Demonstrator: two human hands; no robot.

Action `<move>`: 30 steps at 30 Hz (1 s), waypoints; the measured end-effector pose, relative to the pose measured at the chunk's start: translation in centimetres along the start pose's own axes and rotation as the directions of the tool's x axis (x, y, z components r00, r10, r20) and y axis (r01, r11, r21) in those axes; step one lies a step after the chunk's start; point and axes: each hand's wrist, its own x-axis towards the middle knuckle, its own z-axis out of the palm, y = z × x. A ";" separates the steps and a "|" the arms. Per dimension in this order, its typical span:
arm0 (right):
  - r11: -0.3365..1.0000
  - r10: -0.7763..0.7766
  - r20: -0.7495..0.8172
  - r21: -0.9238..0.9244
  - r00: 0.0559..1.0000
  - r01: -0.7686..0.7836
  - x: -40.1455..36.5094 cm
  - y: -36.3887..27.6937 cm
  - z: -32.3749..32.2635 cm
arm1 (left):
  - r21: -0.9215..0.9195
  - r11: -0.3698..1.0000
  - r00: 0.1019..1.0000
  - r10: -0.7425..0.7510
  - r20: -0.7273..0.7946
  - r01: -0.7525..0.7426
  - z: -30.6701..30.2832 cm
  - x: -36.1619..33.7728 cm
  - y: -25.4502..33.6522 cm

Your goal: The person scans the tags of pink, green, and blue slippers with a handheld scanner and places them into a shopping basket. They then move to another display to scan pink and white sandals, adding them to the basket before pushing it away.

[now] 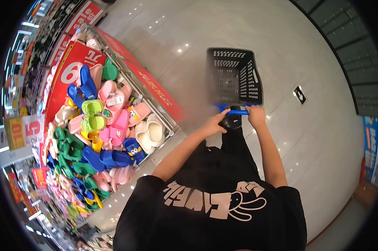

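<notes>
A dark grey plastic basket [251, 77] with perforated walls stands in front of me, and nothing shows inside it. Its blue handle [238, 112] points toward my body. My left hand [216, 122] is closed around the left end of this handle, thumb on top. At the right end, my right hand [256, 115] wraps its fingers round the same bar. A black shoe [232, 122] shows just below the handle, between my two hands.
To the left stands a bin [161, 119] heaped with colourful slippers [113, 159], with red sale signs [78, 67] around it. Grey tiled floor [172, 37] surrounds the basket, with an arrow sticker [299, 95] on the right. A blue box [371, 146] is at the far right.
</notes>
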 end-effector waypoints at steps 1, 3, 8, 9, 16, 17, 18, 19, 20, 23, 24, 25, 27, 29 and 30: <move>1.000 -0.010 -0.036 0.019 0.999 0.011 2.4 1.3 -0.4 | 0.039 0.999 0.999 -0.002 -0.037 0.003 -0.7 1.8 0.6; 0.997 -0.077 -0.040 0.017 0.996 0.077 6.3 3.4 -1.2 | 0.085 0.996 0.994 0.011 -0.110 -0.001 -1.1 4.7 1.6; 0.973 -0.225 0.012 -0.038 0.974 0.226 14.6 7.4 -3.5 | -0.003 0.999 0.970 -0.036 -0.242 0.036 -2.0 10.8 3.1; 0.967 -0.252 0.040 -0.036 0.967 0.253 15.8 7.8 -3.6 | -0.017 0.994 0.968 -0.108 -0.228 0.107 -2.9 11.1 5.1; 0.936 -0.351 -0.066 -0.025 0.934 0.350 25.7 8.9 -5.2 | 0.017 0.992 0.917 -0.108 -0.384 0.124 -6.5 15.9 7.3; 0.936 -0.351 -0.041 -0.039 0.935 0.350 27.1 8.9 -5.5 | 0.044 0.993 0.909 -0.086 -0.408 0.114 -7.2 16.6 7.3; 0.936 -0.350 -0.018 -0.054 0.937 0.349 28.5 8.9 -5.6 | 0.041 0.992 0.900 -0.092 -0.426 0.121 -8.1 17.4 7.0; 0.930 -0.366 -0.022 -0.052 0.930 0.365 30.0 8.8 -5.7 | 0.014 0.996 0.904 -0.078 -0.420 0.092 -9.0 18.2 6.3; 0.936 -0.347 0.031 -0.055 0.937 0.349 31.4 8.6 -5.9 | -0.013 0.998 0.908 -0.062 -0.414 0.062 -10.1 18.9 5.7; 0.929 -0.361 0.046 -0.074 0.932 0.363 36.0 8.1 -6.6 | -0.113 0.994 0.931 -0.052 -0.361 0.012 -14.3 21.1 4.3; 0.918 -0.386 0.060 -0.073 0.921 0.389 37.5 7.8 -6.9 | -0.122 0.992 0.935 -0.059 -0.350 0.017 -15.5 21.8 3.5; 0.907 -0.411 0.076 -0.070 0.908 0.416 38.9 7.7 -6.9 | -0.131 0.991 0.938 -0.068 -0.339 0.024 -17.2 22.2 3.8; 0.901 -0.425 0.069 -0.063 0.903 0.429 42.5 6.8 -7.3 | -0.103 0.984 0.960 -0.162 -0.229 0.142 -20.7 23.0 4.6; 0.883 -0.465 -0.008 -0.074 0.885 0.464 44.4 6.2 -8.2 | -0.114 0.989 0.960 -0.118 -0.253 0.092 -22.6 24.4 3.4; 0.880 -0.472 -0.048 -0.082 0.880 0.467 45.6 5.8 -8.2 | -0.076 0.990 0.954 -0.137 -0.269 0.120 -23.6 25.0 3.2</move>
